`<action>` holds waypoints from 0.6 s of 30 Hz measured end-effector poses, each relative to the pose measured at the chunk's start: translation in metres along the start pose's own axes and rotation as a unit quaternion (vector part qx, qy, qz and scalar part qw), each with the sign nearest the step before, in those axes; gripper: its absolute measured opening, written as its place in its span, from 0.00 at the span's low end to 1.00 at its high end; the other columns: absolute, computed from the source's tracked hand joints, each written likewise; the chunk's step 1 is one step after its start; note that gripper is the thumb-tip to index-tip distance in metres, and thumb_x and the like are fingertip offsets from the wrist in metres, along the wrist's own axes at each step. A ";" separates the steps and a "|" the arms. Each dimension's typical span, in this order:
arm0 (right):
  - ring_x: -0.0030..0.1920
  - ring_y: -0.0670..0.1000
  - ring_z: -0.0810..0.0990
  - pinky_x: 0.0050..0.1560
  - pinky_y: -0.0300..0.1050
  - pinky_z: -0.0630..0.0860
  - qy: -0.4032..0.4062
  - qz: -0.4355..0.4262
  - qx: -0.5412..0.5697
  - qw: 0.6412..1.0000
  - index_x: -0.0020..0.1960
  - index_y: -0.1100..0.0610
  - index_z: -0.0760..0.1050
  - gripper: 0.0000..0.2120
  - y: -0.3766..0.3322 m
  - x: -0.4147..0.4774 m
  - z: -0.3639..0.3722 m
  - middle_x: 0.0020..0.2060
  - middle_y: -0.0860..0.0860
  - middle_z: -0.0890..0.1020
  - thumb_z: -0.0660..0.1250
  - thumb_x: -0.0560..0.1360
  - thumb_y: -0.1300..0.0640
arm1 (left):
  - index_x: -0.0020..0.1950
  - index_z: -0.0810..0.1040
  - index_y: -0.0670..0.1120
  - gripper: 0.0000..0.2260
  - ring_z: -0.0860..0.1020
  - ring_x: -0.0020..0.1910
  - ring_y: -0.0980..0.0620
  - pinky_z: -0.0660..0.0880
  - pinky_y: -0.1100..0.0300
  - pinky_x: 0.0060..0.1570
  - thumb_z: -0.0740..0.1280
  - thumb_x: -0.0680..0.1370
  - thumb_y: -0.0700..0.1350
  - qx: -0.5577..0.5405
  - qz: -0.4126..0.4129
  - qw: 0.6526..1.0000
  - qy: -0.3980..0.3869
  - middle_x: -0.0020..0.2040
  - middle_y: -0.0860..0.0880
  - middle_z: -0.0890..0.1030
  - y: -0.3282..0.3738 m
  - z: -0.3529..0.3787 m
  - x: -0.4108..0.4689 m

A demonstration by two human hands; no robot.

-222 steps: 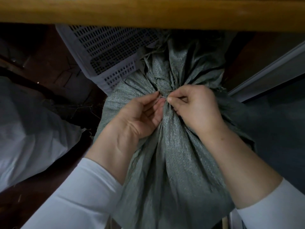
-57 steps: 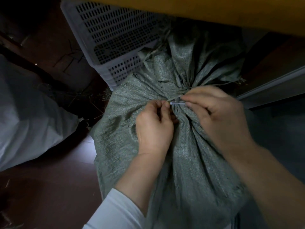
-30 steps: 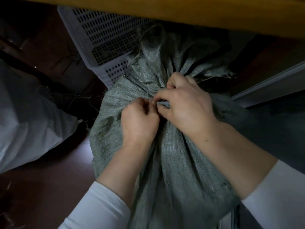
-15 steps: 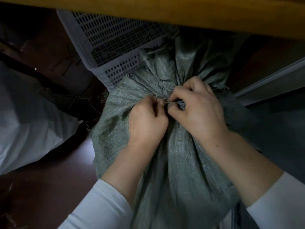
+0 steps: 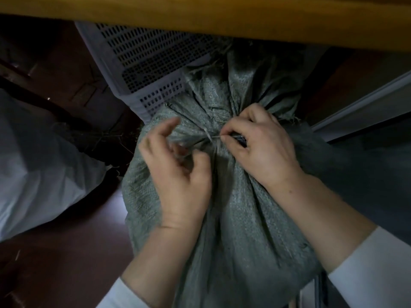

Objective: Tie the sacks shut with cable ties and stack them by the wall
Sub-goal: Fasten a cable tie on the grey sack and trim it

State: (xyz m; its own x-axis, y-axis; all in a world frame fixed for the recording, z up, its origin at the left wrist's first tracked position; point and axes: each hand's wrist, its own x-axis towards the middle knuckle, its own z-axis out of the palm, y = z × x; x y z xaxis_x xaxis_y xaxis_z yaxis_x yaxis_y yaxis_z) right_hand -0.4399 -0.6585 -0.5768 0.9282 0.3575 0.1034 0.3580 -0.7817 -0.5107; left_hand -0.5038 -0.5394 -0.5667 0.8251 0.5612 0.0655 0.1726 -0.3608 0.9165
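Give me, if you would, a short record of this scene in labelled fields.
sack: green woven, neck gathered into a bunch
cable tie: thin pale strip at the gathered neck
right hand: pinches the cable tie at the neck
left hand: blurred, beside the neck, fingers loosely curled, apparently holding nothing
crate: white, perforated, behind the sack
pale sack: lies to the left on the dark floor
stage: tying; the sack is not yet stacked

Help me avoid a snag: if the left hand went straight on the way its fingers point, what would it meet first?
Probably the grey-green woven sack, near its gathered neck; the white perforated plastic crate lies beyond. Depth is unclear.
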 end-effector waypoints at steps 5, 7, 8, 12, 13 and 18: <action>0.48 0.60 0.75 0.40 0.51 0.76 -0.001 -0.005 0.004 1.000 0.48 0.53 0.79 0.05 0.003 -0.001 0.000 0.45 0.54 0.73 0.68 0.73 0.54 | 0.59 0.80 0.43 0.14 0.78 0.51 0.45 0.75 0.57 0.52 0.65 0.75 0.43 0.163 0.139 0.966 -0.144 0.54 0.44 0.79 -0.010 0.001 0.020; 0.49 0.60 0.74 0.40 0.52 0.75 -0.010 -0.003 -0.011 1.000 0.49 0.53 0.79 0.06 0.003 -0.001 -0.001 0.46 0.54 0.72 0.68 0.73 0.54 | 0.58 0.80 0.42 0.13 0.72 0.56 0.45 0.71 0.59 0.57 0.65 0.74 0.36 0.186 0.274 0.939 -0.088 0.58 0.43 0.74 0.001 -0.004 0.023; 0.50 0.60 0.74 0.41 0.52 0.75 -0.014 -0.003 -0.016 1.000 0.51 0.53 0.78 0.07 0.004 -0.001 -0.001 0.47 0.54 0.72 0.67 0.73 0.53 | 0.57 0.80 0.42 0.14 0.70 0.58 0.46 0.69 0.58 0.58 0.65 0.73 0.33 0.173 0.330 0.926 -0.069 0.59 0.44 0.70 0.007 -0.006 0.022; 0.49 0.61 0.75 0.41 0.53 0.76 -0.002 -0.006 -0.001 1.000 0.50 0.55 0.78 0.08 0.006 -0.001 -0.001 0.47 0.55 0.73 0.67 0.73 0.53 | 0.59 0.78 0.43 0.14 0.76 0.53 0.50 0.75 0.57 0.52 0.63 0.74 0.40 0.143 0.277 0.931 -0.190 0.56 0.48 0.76 0.011 -0.006 0.018; 0.48 0.60 0.75 0.41 0.52 0.76 0.001 -0.004 0.010 1.000 0.49 0.55 0.78 0.07 0.006 -0.002 -0.001 0.46 0.54 0.73 0.68 0.72 0.55 | 0.57 0.78 0.44 0.14 0.78 0.49 0.51 0.75 0.57 0.46 0.63 0.73 0.45 0.155 0.224 0.942 -0.197 0.52 0.49 0.78 0.008 -0.005 0.020; 0.45 0.57 0.76 0.40 0.49 0.75 -0.002 -0.012 0.037 0.999 0.48 0.53 0.80 0.06 0.008 -0.002 -0.001 0.44 0.52 0.72 0.68 0.72 0.54 | 0.51 0.79 0.47 0.14 0.80 0.44 0.45 0.77 0.55 0.41 0.63 0.72 0.53 0.263 0.155 0.927 -0.216 0.44 0.47 0.81 -0.007 0.000 0.033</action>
State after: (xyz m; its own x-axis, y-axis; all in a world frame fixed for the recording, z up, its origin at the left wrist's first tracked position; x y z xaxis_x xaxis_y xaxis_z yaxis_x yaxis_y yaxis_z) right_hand -0.4393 -0.6659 -0.5806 0.9187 0.3780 0.1142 0.3722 -0.7326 -0.5699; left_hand -0.4776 -0.5184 -0.5714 0.9979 0.0598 0.0245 0.0363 -0.8325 0.5528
